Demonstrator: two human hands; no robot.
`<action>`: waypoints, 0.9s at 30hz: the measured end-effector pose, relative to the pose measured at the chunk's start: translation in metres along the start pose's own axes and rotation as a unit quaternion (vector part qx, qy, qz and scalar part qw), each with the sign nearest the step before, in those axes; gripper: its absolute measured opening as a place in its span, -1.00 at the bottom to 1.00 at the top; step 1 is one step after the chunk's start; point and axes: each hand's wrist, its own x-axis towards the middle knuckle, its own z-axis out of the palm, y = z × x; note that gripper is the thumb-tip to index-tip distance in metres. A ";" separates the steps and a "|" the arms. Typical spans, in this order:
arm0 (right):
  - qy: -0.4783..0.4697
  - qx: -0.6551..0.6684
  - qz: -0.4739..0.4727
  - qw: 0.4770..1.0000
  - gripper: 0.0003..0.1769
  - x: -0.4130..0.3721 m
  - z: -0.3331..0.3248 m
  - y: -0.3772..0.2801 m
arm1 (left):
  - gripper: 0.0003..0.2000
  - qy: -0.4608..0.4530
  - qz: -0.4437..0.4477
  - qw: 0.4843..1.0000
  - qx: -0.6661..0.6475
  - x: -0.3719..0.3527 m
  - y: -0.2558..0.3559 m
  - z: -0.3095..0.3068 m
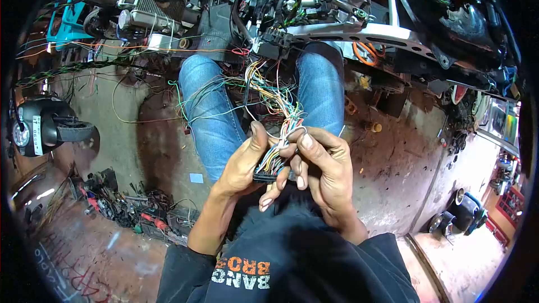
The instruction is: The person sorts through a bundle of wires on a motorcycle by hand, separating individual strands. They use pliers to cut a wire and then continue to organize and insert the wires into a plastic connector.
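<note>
A bundle of many-coloured wires [274, 100] hangs down from the motorcycle frame between the person's knees and runs into a black connector [266, 177]. My left hand [243, 163] is closed around the left side of the connector, its thumb beside the wires. On the right, my right hand [328, 165] pinches the wires just above the connector with thumb and index finger, the other fingers curled beneath. Loose thin green wires [193, 113] lie across the left knee. The connector's underside is hidden.
A motorcycle frame [387, 35] with a radiator [163, 1] spans the top. Orange-handled scissors [365, 55] rest by it. Tools and parts [126, 205] lie on the floor at left, below a parked scooter [48, 128]. A teal stool [70, 19] stands upper left.
</note>
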 end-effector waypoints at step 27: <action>0.015 -0.246 -0.027 0.969 -0.63 0.001 -0.004 -0.010 | -0.73 0.322 0.158 0.810 0.464 -0.012 -0.009 0.013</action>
